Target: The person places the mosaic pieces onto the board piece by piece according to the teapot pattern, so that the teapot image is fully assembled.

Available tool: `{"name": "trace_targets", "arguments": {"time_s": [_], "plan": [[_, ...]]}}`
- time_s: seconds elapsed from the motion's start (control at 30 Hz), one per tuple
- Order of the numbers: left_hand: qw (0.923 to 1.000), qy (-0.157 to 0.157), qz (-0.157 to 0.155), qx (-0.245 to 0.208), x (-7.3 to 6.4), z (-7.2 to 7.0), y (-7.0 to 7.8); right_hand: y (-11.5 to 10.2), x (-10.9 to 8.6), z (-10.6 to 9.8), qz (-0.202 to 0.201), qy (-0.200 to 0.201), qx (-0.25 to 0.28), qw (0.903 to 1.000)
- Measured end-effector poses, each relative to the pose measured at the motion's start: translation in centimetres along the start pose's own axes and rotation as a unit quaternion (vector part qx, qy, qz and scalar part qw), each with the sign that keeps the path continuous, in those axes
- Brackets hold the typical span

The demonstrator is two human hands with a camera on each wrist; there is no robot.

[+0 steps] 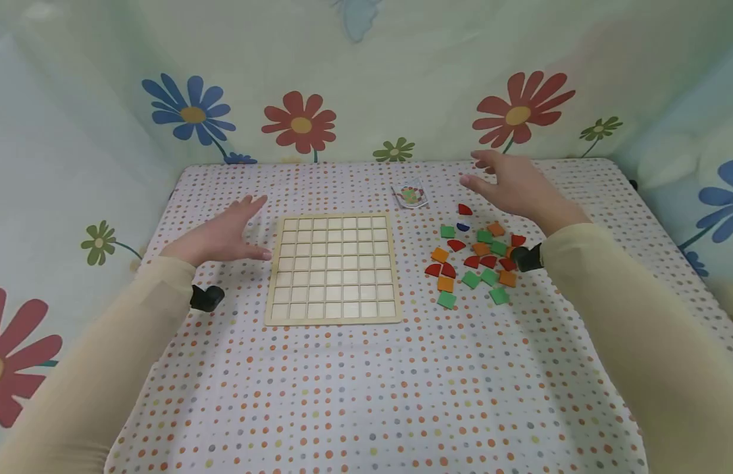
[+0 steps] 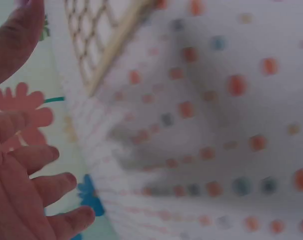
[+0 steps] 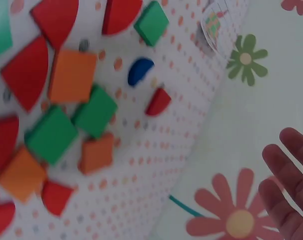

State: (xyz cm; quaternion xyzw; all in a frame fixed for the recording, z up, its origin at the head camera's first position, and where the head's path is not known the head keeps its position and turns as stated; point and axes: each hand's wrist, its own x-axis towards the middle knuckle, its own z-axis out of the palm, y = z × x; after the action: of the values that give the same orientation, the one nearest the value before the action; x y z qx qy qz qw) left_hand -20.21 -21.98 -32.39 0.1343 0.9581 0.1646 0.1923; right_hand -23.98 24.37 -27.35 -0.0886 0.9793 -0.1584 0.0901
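Observation:
My left hand hovers at the left side of a pale wooden grid board, fingers spread and holding nothing. In the left wrist view that hand's fingers are loose and apart, with a corner of the board above. Over the far right of the table my right hand is raised with nothing in it. Below and left of it lie scattered flat pieces: green squares, orange squares, red quarter-rounds and one blue half-round. The right wrist view shows the fingers relaxed, apart from the pieces.
A small picture card, perhaps in a clear bag, lies behind the board and pieces. The table has a dotted cloth. Behind it hangs a flowered curtain, which also runs along both sides.

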Motion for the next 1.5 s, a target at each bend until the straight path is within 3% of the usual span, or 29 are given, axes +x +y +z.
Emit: {"name": "trace_targets", "arguments": {"time_s": [0.17,0.3,0.5,0.7,0.9,1.0,1.27,1.5], "plan": [[0.9976,-0.053,0.021,-0.04,0.5,3.3,-1.7,0.0,1.6,2.4,0.008,-0.013,0.046,0.9988],[0.9958,-0.072,0.034,-0.044,0.3,4.7,-2.3,-0.6,3.3,4.3,0.013,-0.034,0.071,0.9968],[0.9964,-0.066,0.039,-0.035,-0.3,5.5,-2.1,-1.1,5.6,6.2,0.043,-0.05,0.077,0.9949],[0.9971,-0.056,0.043,-0.029,-0.6,6.2,-1.9,-1.7,7.3,6.8,0.077,-0.052,0.056,0.9941],[0.9979,-0.05,0.037,-0.02,-0.5,6.3,-1.7,-2.4,8.4,7.2,0.07,-0.039,0.028,0.9964],[0.998,-0.05,0.034,-0.019,-0.6,5.9,-1.7,-2.7,8.1,7.2,0.073,-0.043,0.036,0.9958],[0.9979,-0.056,0.03,-0.012,-0.9,5.2,-1.1,-2.4,4.7,7.2,0.095,-0.084,0.04,0.9911],[0.9977,-0.062,0.025,-0.011,-0.6,5.6,-1.3,-2.5,2.9,7.1,0.097,-0.102,0.059,0.9883]]}}
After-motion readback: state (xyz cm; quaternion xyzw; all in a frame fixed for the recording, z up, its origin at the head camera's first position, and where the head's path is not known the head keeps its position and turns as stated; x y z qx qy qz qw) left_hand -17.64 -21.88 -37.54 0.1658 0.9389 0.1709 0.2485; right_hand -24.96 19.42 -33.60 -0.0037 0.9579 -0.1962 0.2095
